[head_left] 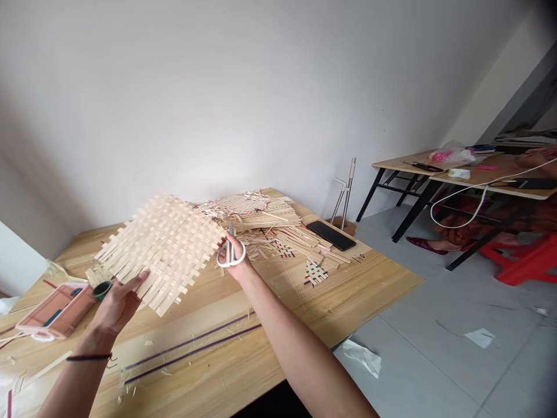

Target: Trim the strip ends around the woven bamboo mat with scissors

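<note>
Evidently, the woven sheet (163,249) was held up over the tabletop (361,290), tilted between the person's two hands. The left hand (116,305) pinched its near edge, thumb on top and the other fingers underneath. The right hand (238,255) was curled around the scissors (231,251), blades pointing away from the wearer; its fingertips met the sheet's right corner, but whether they gripped it could not be told.

Just left of the left fingers stood a dark green round container (101,295), with a pink basket (56,313) farther out. Nearer the wearer than both sets of fingers lay two purple strips (213,345). Beyond the right fingers spread a heap of pale strips (265,217); to their right were a small woven triangle (316,273) and a black phone (331,235).
</note>
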Available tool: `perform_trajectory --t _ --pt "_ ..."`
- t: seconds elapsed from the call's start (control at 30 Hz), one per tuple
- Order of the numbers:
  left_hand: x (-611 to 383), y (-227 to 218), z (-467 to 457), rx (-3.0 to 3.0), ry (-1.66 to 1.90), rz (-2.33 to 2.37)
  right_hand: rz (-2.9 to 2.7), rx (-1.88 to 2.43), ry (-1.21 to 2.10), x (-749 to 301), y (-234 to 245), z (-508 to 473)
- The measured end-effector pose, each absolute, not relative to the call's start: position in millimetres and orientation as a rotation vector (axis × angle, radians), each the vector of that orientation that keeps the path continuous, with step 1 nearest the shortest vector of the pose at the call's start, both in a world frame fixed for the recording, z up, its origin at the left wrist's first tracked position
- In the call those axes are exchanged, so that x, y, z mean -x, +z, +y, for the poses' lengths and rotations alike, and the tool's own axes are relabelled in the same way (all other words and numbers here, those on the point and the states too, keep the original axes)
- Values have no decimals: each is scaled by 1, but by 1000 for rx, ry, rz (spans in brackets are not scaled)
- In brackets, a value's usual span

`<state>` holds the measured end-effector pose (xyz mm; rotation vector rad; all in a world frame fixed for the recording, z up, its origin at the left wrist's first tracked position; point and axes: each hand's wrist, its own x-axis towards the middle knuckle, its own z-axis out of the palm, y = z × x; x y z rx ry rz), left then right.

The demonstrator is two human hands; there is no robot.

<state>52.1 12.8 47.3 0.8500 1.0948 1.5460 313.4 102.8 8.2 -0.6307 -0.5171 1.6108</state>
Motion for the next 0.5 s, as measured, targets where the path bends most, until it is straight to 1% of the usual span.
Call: perform_trajectory --t 0.13,0.2,0.23,0.3,0.5 --pt "-47 33 11 -812 1666 1061 -641 701 1569 -307 5 98" --pt "-45 25 13 -772 1716 1070 -806 797 1518 -303 1 92" --pt "-45 22 13 -753 1736 1079 -996 880 1437 -300 0 88" --pt "-44 16 14 -722 1770 1100 -1341 1008 1128 -294 -2 78" --pt "-44 14 9 -693 1809 1111 -1591 1027 926 -278 0 52"
